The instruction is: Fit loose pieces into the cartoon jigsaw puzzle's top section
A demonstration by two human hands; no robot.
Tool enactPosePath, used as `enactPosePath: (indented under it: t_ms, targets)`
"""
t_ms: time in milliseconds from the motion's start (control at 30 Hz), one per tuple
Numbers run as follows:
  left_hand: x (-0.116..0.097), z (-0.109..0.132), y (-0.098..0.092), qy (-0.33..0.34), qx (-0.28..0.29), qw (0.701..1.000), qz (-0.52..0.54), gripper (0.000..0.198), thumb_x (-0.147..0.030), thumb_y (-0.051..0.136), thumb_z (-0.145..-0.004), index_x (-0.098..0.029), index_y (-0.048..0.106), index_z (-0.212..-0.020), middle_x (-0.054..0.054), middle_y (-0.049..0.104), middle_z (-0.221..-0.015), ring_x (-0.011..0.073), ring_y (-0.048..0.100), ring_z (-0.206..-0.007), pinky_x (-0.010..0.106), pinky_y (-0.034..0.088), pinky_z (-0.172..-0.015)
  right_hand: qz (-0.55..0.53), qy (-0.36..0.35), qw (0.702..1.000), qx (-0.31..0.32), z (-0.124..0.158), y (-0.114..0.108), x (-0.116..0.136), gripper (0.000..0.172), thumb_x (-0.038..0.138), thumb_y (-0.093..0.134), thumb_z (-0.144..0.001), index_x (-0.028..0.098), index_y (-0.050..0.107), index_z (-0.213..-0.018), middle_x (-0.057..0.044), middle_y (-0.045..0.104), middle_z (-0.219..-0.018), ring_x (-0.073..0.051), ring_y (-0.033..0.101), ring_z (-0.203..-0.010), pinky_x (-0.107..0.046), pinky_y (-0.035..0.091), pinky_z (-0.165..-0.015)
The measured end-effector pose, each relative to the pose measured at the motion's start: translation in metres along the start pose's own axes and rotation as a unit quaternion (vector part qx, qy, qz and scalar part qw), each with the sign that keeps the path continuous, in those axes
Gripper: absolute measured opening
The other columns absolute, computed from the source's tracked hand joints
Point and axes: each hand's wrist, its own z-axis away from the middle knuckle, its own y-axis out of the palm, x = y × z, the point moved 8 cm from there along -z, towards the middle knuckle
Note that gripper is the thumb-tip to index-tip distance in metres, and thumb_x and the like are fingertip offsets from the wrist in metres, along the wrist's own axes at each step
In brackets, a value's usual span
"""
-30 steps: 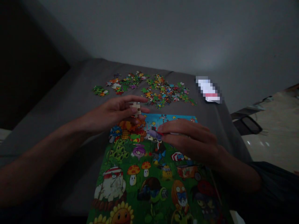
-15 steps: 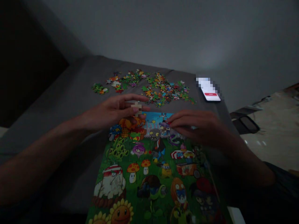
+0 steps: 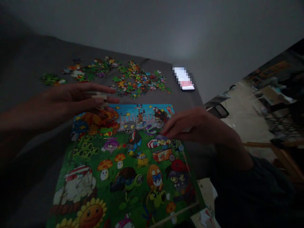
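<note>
A colourful cartoon puzzle picture (image 3: 123, 164) lies on a grey surface (image 3: 35, 72) in front of me. My left hand (image 3: 68, 103) hovers over its upper left corner, thumb and fingers pinched on a pale puzzle piece (image 3: 99, 96) shown back side up. My right hand (image 3: 194, 126) is over the picture's right edge, fingers curled and pressed together with red fingertips; what they hold, if anything, is hidden. A heap of loose puzzle pieces (image 3: 133, 77) lies beyond the picture.
A lit phone (image 3: 184, 79) rests at the far right of the grey surface, near its edge. More loose pieces (image 3: 51, 79) sit at the far left. To the right the floor (image 3: 247, 117) drops away, with dark furniture and clutter.
The view has swung right, so everything sits further left in frame. My right hand has moved from the picture's middle to its right edge. The left hand keeps its piece.
</note>
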Motion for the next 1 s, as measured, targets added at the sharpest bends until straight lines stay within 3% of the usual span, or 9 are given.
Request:
enactPosePath:
  t_ms: [167,367,500,700,1000]
  targets:
    - [-0.001,0.002,0.000,-0.002,0.000,1.000,-0.025,0.056,-0.057,0.066,-0.101,-0.029,0.061,-0.149,-0.003,0.078,-0.126,0.0177,0.068,-0.110,0.020,0.055,-0.088,0.017,0.015,1.000,-0.019,0.055,0.037,0.030,0.015,0.018,0.063,-0.106,0.012,0.076,-0.106,-0.013,0.083,-0.112,-0.015,0.080,-0.107,-0.025,0.064,-0.095]
    - [-0.002,0.000,0.001,0.024,0.010,1.000,-0.005,0.066,-0.060,0.079,-0.088,-0.028,0.066,-0.144,0.002,0.079,-0.130,0.0232,0.074,-0.113,0.029,0.063,-0.092,0.049,0.041,0.998,-0.029,0.100,0.062,0.029,0.021,0.021,0.055,-0.111,0.013,0.074,-0.118,-0.014,0.082,-0.116,-0.015,0.079,-0.114,-0.023,0.063,-0.099]
    - [-0.010,0.001,0.004,0.040,0.022,0.999,0.007,0.062,-0.054,0.077,-0.091,-0.024,0.065,-0.144,0.003,0.080,-0.129,0.0241,0.075,-0.112,0.035,0.063,-0.095,0.045,0.030,0.998,-0.025,0.104,0.066,0.030,0.022,0.021,0.054,-0.111,0.013,0.071,-0.122,-0.015,0.081,-0.121,-0.016,0.074,-0.125,-0.027,0.061,-0.105]
    - [-0.017,0.004,0.012,0.060,0.067,0.996,0.007,0.052,-0.041,0.068,-0.100,-0.021,0.061,-0.148,0.003,0.079,-0.131,0.0216,0.075,-0.114,0.026,0.062,-0.087,0.059,0.011,0.998,0.026,0.100,0.067,0.038,0.025,0.013,0.049,-0.111,0.011,0.067,-0.129,-0.016,0.080,-0.126,-0.018,0.065,-0.140,-0.034,0.060,-0.111]
    - [-0.025,0.009,0.018,0.085,0.094,0.992,0.003,0.044,-0.031,0.062,-0.103,-0.016,0.062,-0.144,0.005,0.079,-0.130,0.0168,0.075,-0.109,0.018,0.059,-0.082,0.239,0.034,0.969,0.049,0.097,0.075,0.053,0.035,0.008,0.055,-0.104,0.014,0.070,-0.135,-0.012,0.079,-0.129,-0.022,0.067,-0.129,-0.039,0.062,-0.104]
